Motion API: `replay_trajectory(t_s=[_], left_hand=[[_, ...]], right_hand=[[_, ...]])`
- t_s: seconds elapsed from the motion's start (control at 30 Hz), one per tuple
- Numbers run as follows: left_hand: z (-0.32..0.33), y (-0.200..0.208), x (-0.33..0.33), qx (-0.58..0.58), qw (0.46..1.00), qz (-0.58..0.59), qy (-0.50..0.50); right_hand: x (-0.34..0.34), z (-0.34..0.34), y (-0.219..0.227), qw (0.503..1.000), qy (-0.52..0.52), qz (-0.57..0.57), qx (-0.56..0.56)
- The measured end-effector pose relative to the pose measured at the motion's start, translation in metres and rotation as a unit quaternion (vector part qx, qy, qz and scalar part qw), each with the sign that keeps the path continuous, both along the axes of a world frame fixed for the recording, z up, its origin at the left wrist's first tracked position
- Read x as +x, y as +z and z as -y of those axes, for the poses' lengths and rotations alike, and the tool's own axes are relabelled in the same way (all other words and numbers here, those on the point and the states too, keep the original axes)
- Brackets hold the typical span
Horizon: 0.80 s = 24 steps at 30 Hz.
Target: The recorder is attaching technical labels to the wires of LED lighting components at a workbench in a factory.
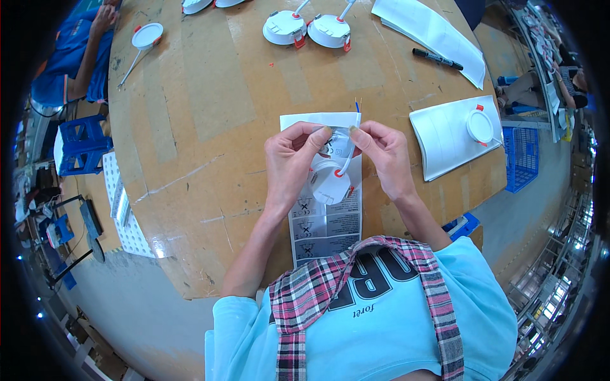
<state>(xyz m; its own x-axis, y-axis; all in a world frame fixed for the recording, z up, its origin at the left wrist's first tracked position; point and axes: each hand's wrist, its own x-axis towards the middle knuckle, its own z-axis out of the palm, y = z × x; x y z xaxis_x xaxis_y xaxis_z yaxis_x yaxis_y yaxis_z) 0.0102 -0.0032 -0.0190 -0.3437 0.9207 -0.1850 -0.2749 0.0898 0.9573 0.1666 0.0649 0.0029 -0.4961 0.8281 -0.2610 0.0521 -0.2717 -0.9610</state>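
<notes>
Between my two hands a small grey printed label is stretched, pinched at its sides by thumbs and forefingers. My left hand is closed on its left edge, and my right hand on its right edge, close to a white cable. Just below the label lies a white round downlight with an orange cable grommet; its white cable runs up past my right fingertips to bare wire ends. Under the lamp a strip of grey labels on white backing reaches toward my body.
Two white downlights stand at the far side, with another at far left. To the right are a black marker, white sheets and a paper stack bearing a small downlight. A co-worker sits beyond the left edge.
</notes>
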Motion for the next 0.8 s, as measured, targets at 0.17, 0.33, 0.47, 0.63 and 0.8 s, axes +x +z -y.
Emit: replay_trajectory(t_s=[0.17,0.33,0.47,0.63,0.8], left_hand=[[-0.002,0.003,-0.005,-0.001,1.000,0.010,-0.024],[-0.005,0.009,-0.001,0.011,1.000,-0.011,-0.008],[-0.009,0.011,-0.007,0.020,0.994,0.096,0.056],[-0.002,-0.001,-0.001,-0.021,0.999,0.017,-0.028],[-0.003,0.001,-0.010,-0.036,0.996,0.070,-0.042]], right_hand=[[-0.003,-0.001,0.002,1.000,0.016,0.010,0.004],[0.000,-0.008,-0.001,0.999,0.038,0.035,0.016],[0.003,-0.011,0.000,0.999,0.003,0.033,0.023],[-0.008,-0.009,0.001,1.000,-0.009,0.001,0.012],[-0.006,-0.020,-0.004,0.997,0.055,0.048,0.007]])
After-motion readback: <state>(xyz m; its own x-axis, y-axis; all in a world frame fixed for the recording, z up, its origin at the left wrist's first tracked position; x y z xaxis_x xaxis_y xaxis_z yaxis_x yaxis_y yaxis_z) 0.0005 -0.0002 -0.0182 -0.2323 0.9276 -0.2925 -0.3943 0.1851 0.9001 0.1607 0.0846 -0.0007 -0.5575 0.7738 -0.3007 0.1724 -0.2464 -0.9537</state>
